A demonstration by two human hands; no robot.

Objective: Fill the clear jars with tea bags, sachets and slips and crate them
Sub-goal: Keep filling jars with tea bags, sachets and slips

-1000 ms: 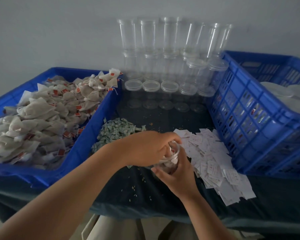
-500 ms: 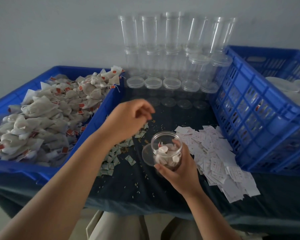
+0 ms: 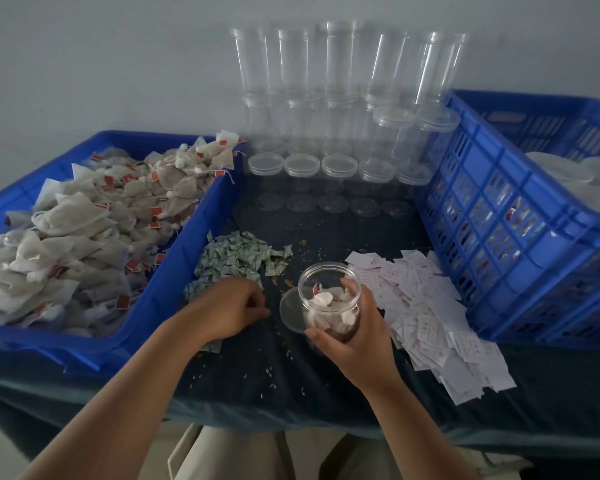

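In the head view, the right hand (image 3: pixel 355 341) is gripping an open clear jar (image 3: pixel 326 282) holding tea bags (image 3: pixel 321 301), above the table (image 3: pixel 257 375). The left hand (image 3: pixel 231 311), fingers curled, is touching the green sachet pile (image 3: pixel 236 259); I cannot tell whether it is pinching one.

We are counting two blue crates (image 3: pixel 499 216), one open jar (image 3: pixel 328 299) within the fingers (image 3: pixel 363 306) of our right hand (image 3: pixel 357 344), one loose lid (image 3: pixel 289 311) just left of them, and five lidded jars (image 3: pixel 339 166) in the nearest row beyond them.

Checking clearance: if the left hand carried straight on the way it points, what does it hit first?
Probably the green sachets: the left hand sits at that pile's near edge, pointing across it; whether it touches is unclear.
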